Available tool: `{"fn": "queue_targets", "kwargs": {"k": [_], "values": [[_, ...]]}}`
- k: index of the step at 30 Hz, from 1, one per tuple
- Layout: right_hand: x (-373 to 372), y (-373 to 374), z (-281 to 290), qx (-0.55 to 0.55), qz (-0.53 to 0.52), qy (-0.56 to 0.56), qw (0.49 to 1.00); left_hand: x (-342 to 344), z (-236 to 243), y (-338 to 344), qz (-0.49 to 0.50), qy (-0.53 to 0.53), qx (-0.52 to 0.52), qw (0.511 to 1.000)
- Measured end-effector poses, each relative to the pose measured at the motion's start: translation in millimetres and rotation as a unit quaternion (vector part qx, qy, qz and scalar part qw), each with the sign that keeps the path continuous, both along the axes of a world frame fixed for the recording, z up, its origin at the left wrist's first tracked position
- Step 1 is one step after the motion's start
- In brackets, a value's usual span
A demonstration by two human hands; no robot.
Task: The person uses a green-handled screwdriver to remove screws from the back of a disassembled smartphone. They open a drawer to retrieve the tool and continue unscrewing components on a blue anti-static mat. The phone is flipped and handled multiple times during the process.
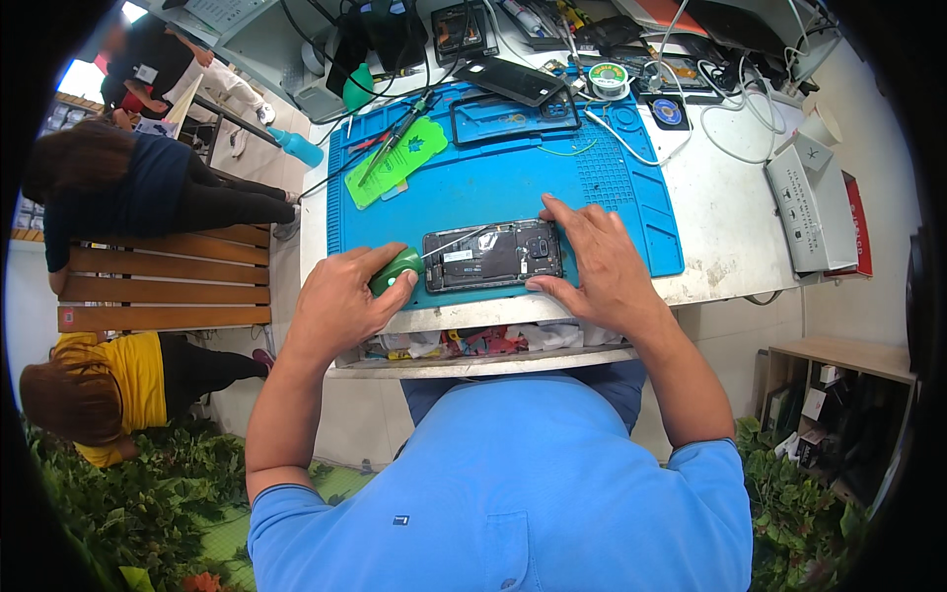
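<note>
An opened smartphone (493, 266) lies face down on the blue work mat (464, 187), near its front edge, with its dark inner parts showing. My left hand (340, 301) is closed round a green squeeze bottle (402, 264) at the phone's left end. From the bottle a thin pale nozzle slants up across the phone's upper left part; I cannot tell whether its tip touches. At the phone's right end, my right hand (607, 261) spreads its fingers, thumb by the lower corner and index finger by the upper one. It steadies or rests against the phone's edge.
Behind the phone lie a bright green card (400, 163), a soldering iron (400, 128), an empty phone frame (513, 118) and a solder spool (609, 79). White cables (641, 148) loop at the back right. A white box (804, 212) stands right; an open drawer (493, 340) sits below.
</note>
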State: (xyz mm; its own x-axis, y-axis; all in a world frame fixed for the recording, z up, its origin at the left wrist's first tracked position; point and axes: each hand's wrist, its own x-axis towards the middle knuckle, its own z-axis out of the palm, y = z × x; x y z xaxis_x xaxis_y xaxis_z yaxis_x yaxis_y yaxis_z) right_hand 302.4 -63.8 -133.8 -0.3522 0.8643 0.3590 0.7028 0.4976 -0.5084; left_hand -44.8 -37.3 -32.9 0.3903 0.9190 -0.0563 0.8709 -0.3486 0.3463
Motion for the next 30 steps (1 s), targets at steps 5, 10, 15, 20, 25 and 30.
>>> {"fn": "queue_targets", "kwargs": {"k": [5, 10, 15, 20, 25, 30], "values": [[0.2, -0.2, 1.0, 0.001, 0.000, 0.001, 1.000, 2.0, 1.7, -0.1, 0.010, -0.009, -0.018, 1.000], [1.3, -0.2, 1.0, 0.002, 0.001, 0.000, 1.000, 8.0, 3.0, 1.6, 0.001, -0.021, -0.029, 0.999], [1.0, -0.4, 0.4, 0.005, 0.000, 0.000, 1.000, 9.2, 0.0, 7.0, -0.018, -0.029, -0.006, 0.999], [0.8, -0.2, -0.2, -0.006, -0.001, 0.009, 1.000, 7.5, 6.2, 10.6, 0.009, -0.093, 0.009, 0.996], [-0.3, 1.4, -0.9, 0.006, 0.002, 0.005, 1.000, 2.7, 6.9, 3.8, 0.044, -0.079, 0.004, 0.996], [0.0, -0.5, 6.2, -0.019, -0.003, 0.008, 1.000, -21.0, -1.9, -11.6, 0.083, -0.062, -0.002, 0.995]]}}
